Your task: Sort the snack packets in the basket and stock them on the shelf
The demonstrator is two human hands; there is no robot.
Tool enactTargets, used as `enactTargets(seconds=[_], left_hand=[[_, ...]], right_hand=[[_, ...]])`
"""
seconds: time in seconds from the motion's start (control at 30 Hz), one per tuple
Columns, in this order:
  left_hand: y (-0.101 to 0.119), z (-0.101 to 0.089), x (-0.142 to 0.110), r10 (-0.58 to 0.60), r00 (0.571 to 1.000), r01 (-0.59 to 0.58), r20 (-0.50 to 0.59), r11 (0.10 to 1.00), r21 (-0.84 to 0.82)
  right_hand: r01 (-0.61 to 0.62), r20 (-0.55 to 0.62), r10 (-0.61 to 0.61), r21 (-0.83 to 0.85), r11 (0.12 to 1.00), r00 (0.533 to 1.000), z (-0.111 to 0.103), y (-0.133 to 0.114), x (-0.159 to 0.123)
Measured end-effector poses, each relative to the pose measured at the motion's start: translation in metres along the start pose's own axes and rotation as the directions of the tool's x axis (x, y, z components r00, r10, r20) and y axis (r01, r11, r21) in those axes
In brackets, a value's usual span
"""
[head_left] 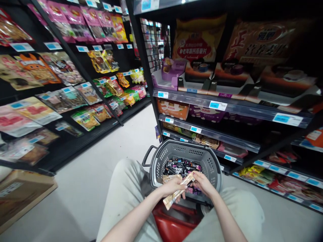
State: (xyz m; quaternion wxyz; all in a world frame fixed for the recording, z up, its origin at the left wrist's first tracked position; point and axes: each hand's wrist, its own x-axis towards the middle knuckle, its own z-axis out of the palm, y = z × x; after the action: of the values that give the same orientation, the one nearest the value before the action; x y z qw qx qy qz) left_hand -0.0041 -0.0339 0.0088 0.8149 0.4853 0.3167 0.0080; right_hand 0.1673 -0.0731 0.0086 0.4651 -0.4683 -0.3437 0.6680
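Observation:
My left hand [175,188] is closed around the middle of a long beige stick packet [171,200], which slants up to the right. The fingers of my right hand [202,183] pinch its upper end. Both hands are over the near side of a grey shopping basket [216,164]. Inside the basket lie many dark stick packets [180,164], with purple and pink ones among them. Another beige packet [169,178] rests in the basket by my left hand. What the packets contain does not show.
A red seat [168,222] is between my legs. Ahead stands a shelf [252,109] with drink cartons and oatmeal bags [198,40]. Snack shelves [101,121] line the left side, with a cardboard box [27,191] on the floor. Grey floor [101,154] runs between the shelves.

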Motion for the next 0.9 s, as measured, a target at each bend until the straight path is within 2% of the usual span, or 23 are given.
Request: enactTargets(seconds=[0.17,0.27,0.33,0.43,0.5,0.57,0.7,0.8,0.9], left_hand=[[0.000,0.001,0.003,0.060,0.997,-0.058,-0.047,0.997,0.052],[0.004,0.001,0.002,0.089,0.996,-0.089,-0.002,0.996,0.031],[0.008,-0.002,-0.001,0.088,0.995,-0.088,0.056,0.996,0.003],[0.013,-0.009,-0.008,0.022,0.992,-0.020,0.122,1.000,-0.013],[0.016,-0.016,-0.012,-0.007,0.994,0.008,0.112,1.000,-0.006],[0.017,-0.024,-0.015,0.004,0.998,-0.004,0.065,1.000,-0.006],[0.019,-0.041,-0.014,0.061,0.991,-0.070,-0.123,0.995,-0.075],[0.020,-0.053,-0.013,0.124,0.952,-0.176,-0.281,0.970,-0.167],[0.022,-0.059,-0.012,0.194,0.898,-0.293,-0.394,0.933,-0.209]], right_hand=[[-0.027,-0.088,0.021,-0.075,0.997,0.996,-0.003,0.008,0.006],[-0.010,-0.107,0.003,-0.067,0.998,0.994,-0.006,0.009,0.007],[0.005,-0.161,-0.016,-0.066,0.998,0.987,-0.010,0.008,0.007],[0.050,-0.311,-0.066,-0.060,0.997,0.948,-0.019,0.004,0.008],[0.085,-0.402,-0.101,-0.056,0.995,0.910,-0.025,0.001,0.008],[0.107,-0.435,-0.122,-0.059,0.993,0.892,-0.030,-0.002,0.008],[0.100,-0.397,-0.121,-0.073,0.992,0.910,-0.034,-0.003,0.008],[0.087,-0.322,-0.115,-0.099,0.991,0.940,-0.032,-0.004,0.007],[0.040,-0.260,-0.089,-0.188,0.981,0.961,-0.027,-0.005,0.007]])
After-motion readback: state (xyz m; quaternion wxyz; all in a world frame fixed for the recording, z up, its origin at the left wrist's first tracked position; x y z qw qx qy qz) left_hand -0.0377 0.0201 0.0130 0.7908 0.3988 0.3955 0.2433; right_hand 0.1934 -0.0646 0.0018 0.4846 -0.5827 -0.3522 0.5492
